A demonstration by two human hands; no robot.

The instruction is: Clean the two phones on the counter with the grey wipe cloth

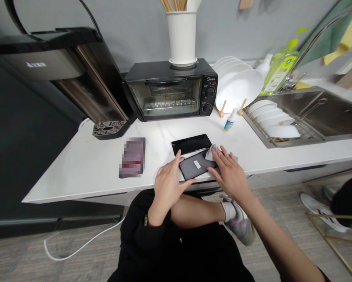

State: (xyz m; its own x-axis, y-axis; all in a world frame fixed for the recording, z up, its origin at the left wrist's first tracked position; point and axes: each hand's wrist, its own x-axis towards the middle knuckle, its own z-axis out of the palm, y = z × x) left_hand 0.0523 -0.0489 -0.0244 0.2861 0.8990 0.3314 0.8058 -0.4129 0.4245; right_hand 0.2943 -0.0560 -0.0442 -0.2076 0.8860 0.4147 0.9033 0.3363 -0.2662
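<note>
Looked to be partway through handling the grey phone [193,165], to judge from both hands being busy on it. Had it flat on the counter [161,131], near the front edge, with the white label [197,164] facing up. Clamped its left end lightly with the left hand [167,182], thumb at the near edge and forefinger by the far corner. Pressed the wipe [211,153] onto the right end with the right hand [231,174], fingers close together over it and thumb near the lower edge of the phone. Could count this contact as begun, but could not count it as finished, with the wipe and fingers covering part of the surface. Could not tell how much of the grey face was already passed over, or in what condition the underside was. Saw the black phone [191,144] lying flat just beyond, its glossy face up; could not say for sure if already handled or left for after. Saw the small bottle [229,121] standing upright farther back, out of both hands. Could not read any clear sign of completion.
</note>
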